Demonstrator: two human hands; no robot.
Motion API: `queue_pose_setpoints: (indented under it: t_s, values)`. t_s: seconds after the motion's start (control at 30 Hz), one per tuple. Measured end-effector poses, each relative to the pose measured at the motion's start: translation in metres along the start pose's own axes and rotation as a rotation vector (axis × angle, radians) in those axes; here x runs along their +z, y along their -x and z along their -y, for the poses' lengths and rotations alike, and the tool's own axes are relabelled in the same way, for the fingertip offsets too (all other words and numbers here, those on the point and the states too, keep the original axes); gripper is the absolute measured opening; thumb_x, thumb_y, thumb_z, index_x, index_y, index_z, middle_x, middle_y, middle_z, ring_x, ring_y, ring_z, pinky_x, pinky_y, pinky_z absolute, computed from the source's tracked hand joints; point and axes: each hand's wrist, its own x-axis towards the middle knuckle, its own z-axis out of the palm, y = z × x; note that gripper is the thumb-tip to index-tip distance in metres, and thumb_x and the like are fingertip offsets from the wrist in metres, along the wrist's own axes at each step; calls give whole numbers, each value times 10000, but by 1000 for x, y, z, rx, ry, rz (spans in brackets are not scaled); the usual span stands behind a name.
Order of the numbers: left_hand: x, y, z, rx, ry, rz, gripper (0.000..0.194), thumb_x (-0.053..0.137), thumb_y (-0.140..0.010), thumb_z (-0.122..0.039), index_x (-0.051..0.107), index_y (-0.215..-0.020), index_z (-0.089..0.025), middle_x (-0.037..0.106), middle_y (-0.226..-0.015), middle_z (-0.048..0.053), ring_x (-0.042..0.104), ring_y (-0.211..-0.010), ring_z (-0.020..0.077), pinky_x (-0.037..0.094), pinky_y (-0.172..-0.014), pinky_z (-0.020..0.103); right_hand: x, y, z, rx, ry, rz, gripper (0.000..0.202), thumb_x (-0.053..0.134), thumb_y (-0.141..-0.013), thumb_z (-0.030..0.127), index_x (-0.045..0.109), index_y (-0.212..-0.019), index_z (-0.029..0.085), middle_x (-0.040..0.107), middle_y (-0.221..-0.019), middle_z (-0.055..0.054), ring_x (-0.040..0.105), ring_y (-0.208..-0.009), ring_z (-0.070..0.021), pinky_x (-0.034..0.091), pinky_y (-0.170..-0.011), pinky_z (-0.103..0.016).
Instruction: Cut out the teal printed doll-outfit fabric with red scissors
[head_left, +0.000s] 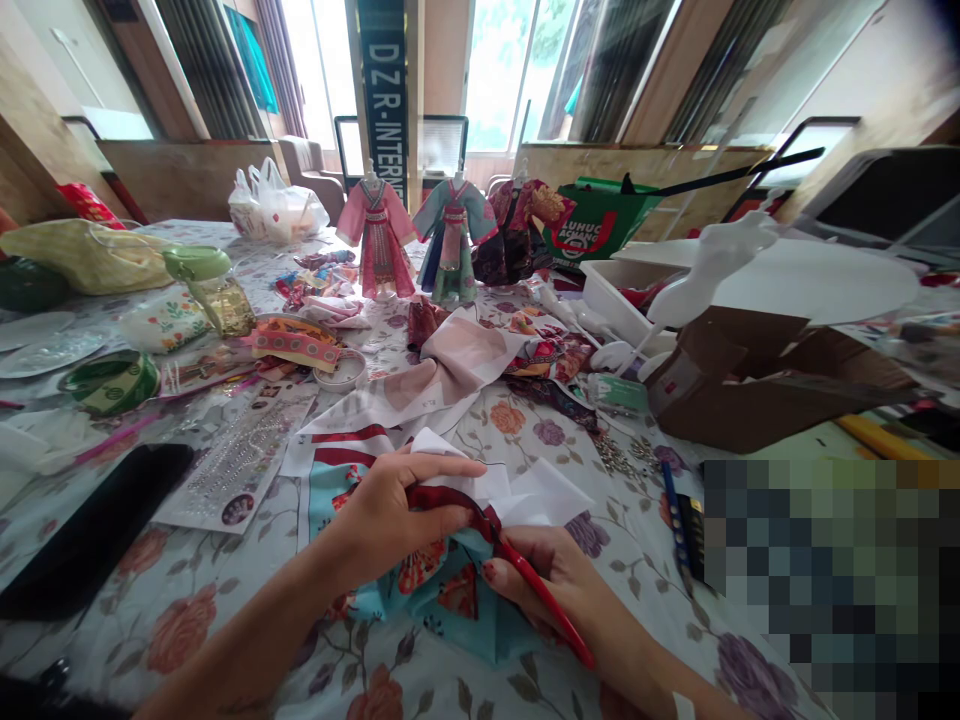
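My left hand [409, 505] is closed on a printed fabric piece [367, 590], thumb and forefinger pinching its dark red band. The fabric is light blue with red fan shapes and white margins, and it lies bunched on the table. My right hand [555, 580] grips a pair of red-handled scissors [544, 600]. Their dark tip meets the fabric's dark red edge beside my left thumb; most of the blades are hidden. White fabric offcuts [551, 492] lie just beyond both hands. A sheer pale cloth [472, 350] is spread farther back.
Two small dressed mannequins [376, 240] and a darker one stand at the back. A cardboard box [750, 390], white bin [637, 300] and bare white mannequin [709, 265] stand right. A black phone [97, 530], bead sheet [240, 450] and green tape roll [111, 382] lie left.
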Motion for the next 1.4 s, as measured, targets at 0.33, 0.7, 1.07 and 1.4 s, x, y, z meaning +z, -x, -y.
queue_pose_setpoints:
  t_s: [0.33,0.7,1.07,1.4]
  values:
    - [1,1,-4,-10,20,10,356,694,-715,-144,733,-1059,-227,715,-1092,41,631,-1058,239,481,-958,326,-1,0,-3,-6,1,7,538,621,-760,630,378,-568,190,279,-460,78,217,-435,-58,121,-412,-238]
    - [1,1,-8,-20,32,18,364,696,-711,-126,730,-1063,-215,720,-1099,40,633,-1072,235,487,-944,301,2,0,3,11,-37,25,519,585,-773,642,539,-643,142,344,-559,35,247,-519,-89,184,-450,-238]
    - [1,1,-3,-3,41,3,359,711,-711,-148,732,-1059,-231,716,-1102,47,626,-1079,247,470,-974,338,2,0,-2,5,-40,-5,525,591,-766,644,480,-598,159,290,-545,47,224,-510,-84,160,-448,-242]
    - [-3,3,-7,-3,12,60,372,725,-707,-150,729,-1070,-233,713,-1099,43,618,-1063,229,446,-990,332,-1,0,5,36,-37,33,516,659,-721,621,438,-586,175,291,-534,59,234,-497,-79,153,-440,-237]
